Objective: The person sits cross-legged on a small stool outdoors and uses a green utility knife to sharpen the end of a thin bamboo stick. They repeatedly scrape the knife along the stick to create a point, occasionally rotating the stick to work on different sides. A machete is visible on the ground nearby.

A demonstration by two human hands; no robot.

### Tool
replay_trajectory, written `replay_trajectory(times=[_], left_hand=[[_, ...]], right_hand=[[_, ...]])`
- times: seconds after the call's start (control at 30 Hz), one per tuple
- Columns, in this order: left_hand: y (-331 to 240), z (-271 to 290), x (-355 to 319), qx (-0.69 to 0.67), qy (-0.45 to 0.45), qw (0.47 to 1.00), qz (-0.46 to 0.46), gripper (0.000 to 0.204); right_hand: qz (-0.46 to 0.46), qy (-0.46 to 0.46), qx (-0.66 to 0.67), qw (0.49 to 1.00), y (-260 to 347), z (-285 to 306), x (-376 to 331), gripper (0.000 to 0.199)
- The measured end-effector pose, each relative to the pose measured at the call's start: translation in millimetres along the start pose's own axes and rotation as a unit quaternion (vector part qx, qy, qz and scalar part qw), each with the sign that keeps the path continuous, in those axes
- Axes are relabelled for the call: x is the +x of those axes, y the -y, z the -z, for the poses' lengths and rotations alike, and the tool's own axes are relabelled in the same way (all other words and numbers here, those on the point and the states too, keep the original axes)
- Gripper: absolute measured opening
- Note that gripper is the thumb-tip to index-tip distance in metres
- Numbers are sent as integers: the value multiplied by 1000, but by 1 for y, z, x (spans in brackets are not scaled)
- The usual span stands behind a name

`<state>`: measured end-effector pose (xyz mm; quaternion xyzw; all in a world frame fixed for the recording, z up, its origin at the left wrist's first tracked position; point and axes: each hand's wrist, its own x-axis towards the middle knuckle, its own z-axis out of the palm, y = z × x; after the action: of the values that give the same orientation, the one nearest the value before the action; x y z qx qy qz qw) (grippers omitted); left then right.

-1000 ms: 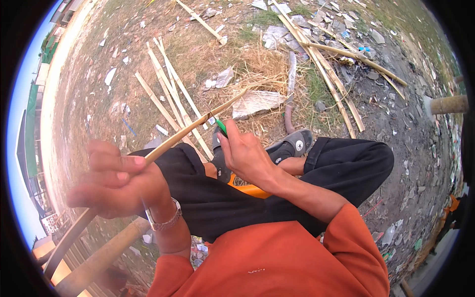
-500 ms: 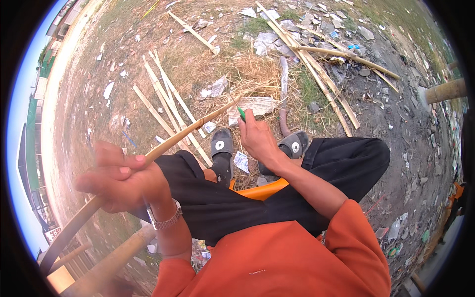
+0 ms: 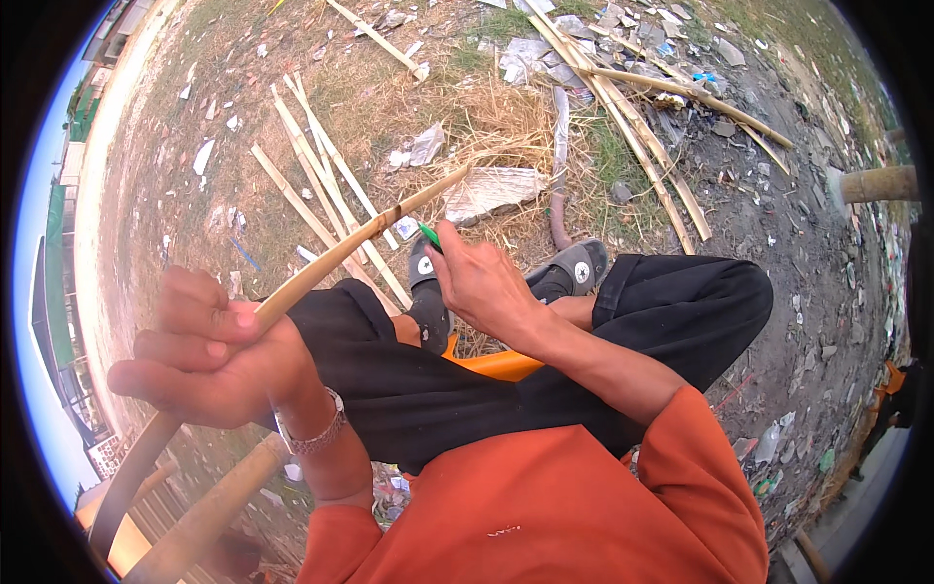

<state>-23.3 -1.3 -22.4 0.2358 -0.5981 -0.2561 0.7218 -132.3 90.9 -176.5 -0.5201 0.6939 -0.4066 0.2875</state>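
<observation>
A long split bamboo strip (image 3: 336, 255) slants from lower left up to a tapered tip above my feet. My left hand (image 3: 219, 355) is wrapped round it, with the strip passing through the palm and its thumb-side fingers curled over. A dark joint ring shows on the strip's upper part. My right hand (image 3: 486, 287) is closed round the green handle of a small knife (image 3: 429, 236), just beneath that ring. Its thin blade can hardly be made out against the strip. Whether the edge touches the bamboo I cannot tell.
Several split bamboo strips (image 3: 316, 165) lie on the ground ahead left, and longer ones (image 3: 623, 122) at the far right. A flat pale slab (image 3: 496, 195) rests on dry straw ahead of my sandals (image 3: 582, 271). Below my knees is an orange seat (image 3: 496, 366). Thick bamboo poles (image 3: 209, 511) stand lower left.
My right hand has drawn back toward me and left with the knife, from near the strip's tip to below its joint ring. My left hand has shifted slightly left, still gripping the strip.
</observation>
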Motion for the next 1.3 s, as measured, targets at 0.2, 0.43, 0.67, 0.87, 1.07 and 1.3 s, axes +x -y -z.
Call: replay_trajectory(times=[0.2, 0.43, 0.67, 0.87, 1.07, 1.3], left_hand=[[-1, -2, -2, 2, -20, 1000, 9, 54], [-2, -4, -3, 1, -24, 1000, 6, 54], [0, -2, -1, -11, -37, 999, 7, 54], [-2, -6, -1, -10, -43, 998, 34, 54], [1, -3, 0, -32, -16, 999, 29, 55], [-2, -8, -2, -27, 3, 999, 19, 55]], right_hand=[[-67, 15, -28, 997, -22, -6, -1, 19], [-39, 3, 5, 999, -15, -11, -4, 19], [-6, -5, 38, 999, -9, -8, -1, 22], [-56, 10, -46, 997, -50, -13, 13, 19], [-110, 0, -61, 992, -84, -23, 13, 22], [-85, -25, -76, 993, -94, -35, 23, 19]])
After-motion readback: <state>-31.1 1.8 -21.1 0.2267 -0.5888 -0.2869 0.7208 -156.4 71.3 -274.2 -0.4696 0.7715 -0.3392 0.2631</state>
